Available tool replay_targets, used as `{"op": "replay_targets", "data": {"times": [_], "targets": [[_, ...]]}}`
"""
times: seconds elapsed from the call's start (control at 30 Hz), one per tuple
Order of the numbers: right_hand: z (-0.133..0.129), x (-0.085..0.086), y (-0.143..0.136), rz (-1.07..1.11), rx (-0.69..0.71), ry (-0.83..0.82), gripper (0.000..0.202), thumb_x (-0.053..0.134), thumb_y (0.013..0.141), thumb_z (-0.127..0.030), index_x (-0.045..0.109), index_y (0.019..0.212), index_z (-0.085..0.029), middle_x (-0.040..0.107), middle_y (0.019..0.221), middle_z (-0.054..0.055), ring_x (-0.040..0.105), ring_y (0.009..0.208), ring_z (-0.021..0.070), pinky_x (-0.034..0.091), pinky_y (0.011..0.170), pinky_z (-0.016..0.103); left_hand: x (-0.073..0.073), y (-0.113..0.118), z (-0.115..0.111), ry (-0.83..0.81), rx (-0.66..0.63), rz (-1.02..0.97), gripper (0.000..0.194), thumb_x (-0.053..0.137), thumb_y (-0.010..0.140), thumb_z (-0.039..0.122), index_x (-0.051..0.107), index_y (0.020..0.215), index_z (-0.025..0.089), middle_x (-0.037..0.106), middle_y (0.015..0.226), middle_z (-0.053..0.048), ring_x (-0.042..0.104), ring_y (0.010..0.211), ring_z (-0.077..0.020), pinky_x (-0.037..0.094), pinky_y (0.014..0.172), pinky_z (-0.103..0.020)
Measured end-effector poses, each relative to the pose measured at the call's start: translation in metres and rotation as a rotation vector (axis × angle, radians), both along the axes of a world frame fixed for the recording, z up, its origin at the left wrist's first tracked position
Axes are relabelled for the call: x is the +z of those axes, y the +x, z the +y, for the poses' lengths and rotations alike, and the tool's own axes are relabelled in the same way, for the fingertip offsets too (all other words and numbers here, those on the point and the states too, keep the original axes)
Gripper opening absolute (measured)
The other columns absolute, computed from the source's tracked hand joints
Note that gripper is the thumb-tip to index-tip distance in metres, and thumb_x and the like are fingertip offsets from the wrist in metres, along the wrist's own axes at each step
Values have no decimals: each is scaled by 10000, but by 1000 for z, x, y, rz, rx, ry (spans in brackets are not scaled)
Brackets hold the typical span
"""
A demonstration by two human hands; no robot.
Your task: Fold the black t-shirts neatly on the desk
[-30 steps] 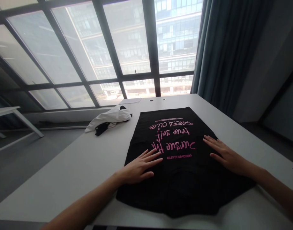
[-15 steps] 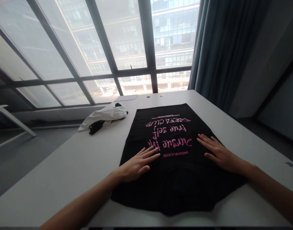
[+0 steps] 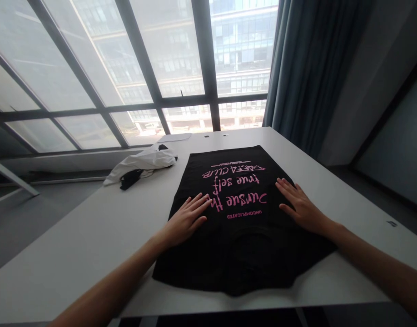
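Observation:
A black T-shirt (image 3: pixel 249 247) with pink lettering lies spread flat, its print upside down to me and its hem toward the window. My left hand (image 3: pixel 186 217) rests palm down on its left side, fingers extended at the edge of the lettering. On the opposite side, my right hand (image 3: pixel 299 204) lies flat near the shirt's right edge, the fingers pointing up and left and the thumb apart. Neither hand grips the fabric.
The white table (image 3: pixel 102 254) carries a crumpled white and black garment (image 3: pixel 143 163) at the left and a pale sheet (image 3: pixel 174 137) at the far edge. A small dark object (image 3: pixel 392 223) is at right. Beyond stand windows and a blue curtain (image 3: pixel 300 77).
My left hand has slid a little outward and away from me, uncovering more lettering. My right hand has also shifted slightly away from me. The view has turned a little; the table's near edge now shows.

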State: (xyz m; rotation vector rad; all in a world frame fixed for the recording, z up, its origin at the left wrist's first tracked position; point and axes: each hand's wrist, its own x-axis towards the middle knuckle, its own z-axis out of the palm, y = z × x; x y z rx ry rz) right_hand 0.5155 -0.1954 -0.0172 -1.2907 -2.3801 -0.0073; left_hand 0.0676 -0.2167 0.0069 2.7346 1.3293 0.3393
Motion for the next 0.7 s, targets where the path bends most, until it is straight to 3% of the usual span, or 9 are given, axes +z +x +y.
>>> {"op": "replay_targets", "data": {"times": [0.13, 0.23, 0.33, 0.53, 0.7], "targets": [[21, -15, 13, -31, -168, -22, 719, 345, 1014, -570, 130, 1630, -267, 217, 1664, 113, 185, 1534, 314, 135, 1206, 649, -17, -15, 15, -82, 79, 82, 569, 312, 1065, 525, 225, 1599, 347, 174, 1679, -46, 101, 1551, -318, 121, 1214, -625], [29, -26, 19, -81, -175, -96, 714, 366, 996, -593, 235, 1611, -255, 306, 1631, 130, 236, 1518, 331, 136, 1189, 681, -23, -19, 19, -119, 65, 111, 567, 304, 1067, 526, 210, 1600, 358, 120, 1686, -53, 92, 1551, -319, 91, 1213, -628], [23, -22, 16, -43, -105, -57, 667, 381, 1004, -568, 296, 1593, -267, 282, 1643, 108, 194, 1529, 326, 116, 1197, 676, -17, -17, 15, -113, 55, 65, 562, 312, 1070, 511, 200, 1601, 366, 120, 1688, -45, 81, 1553, -313, 89, 1219, -619], [-22, 4, 9, -25, 257, -221, 570, 527, 979, -493, 408, 1530, -410, 262, 1652, -21, 194, 1521, 334, 172, 1226, 629, 18, -1, -32, -215, -179, -18, 592, 469, 1040, 438, 256, 1589, 384, 243, 1665, -1, 153, 1548, -280, 186, 1249, -537], [-53, 8, 25, -63, 323, -365, 676, 639, 917, -499, 364, 1533, -463, 290, 1636, -38, 218, 1502, 364, 197, 1213, 656, 23, 2, -74, -309, -315, 26, 722, 621, 960, 468, 272, 1586, 385, 290, 1646, -19, 183, 1536, -310, 144, 1250, -570]]}}
